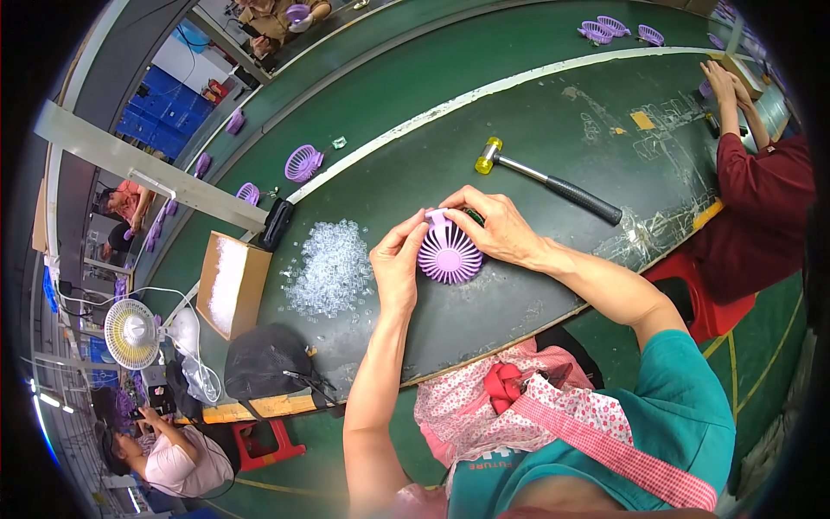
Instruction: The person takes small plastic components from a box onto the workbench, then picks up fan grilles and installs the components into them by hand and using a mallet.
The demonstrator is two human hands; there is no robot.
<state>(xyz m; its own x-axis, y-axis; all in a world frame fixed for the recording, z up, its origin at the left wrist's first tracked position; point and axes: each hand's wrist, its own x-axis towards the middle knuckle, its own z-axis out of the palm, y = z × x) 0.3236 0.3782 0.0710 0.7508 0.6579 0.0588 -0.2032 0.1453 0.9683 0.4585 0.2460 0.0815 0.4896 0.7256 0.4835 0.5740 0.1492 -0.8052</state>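
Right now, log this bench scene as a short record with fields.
Left hand: left hand grips the left edge of the purple fan grille
Right hand: right hand holds the grille's top and right side
Grille position: just above the green table, ribs facing up
Left of hands: pile of small clear parts, open cardboard box
Beyond hands: hammer with yellow head and black grip, lying flat
Far right: another person's sleeve

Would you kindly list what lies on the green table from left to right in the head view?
Cardboard box → heap of clear parts → left hand → purple fan grille → right hand → mallet.
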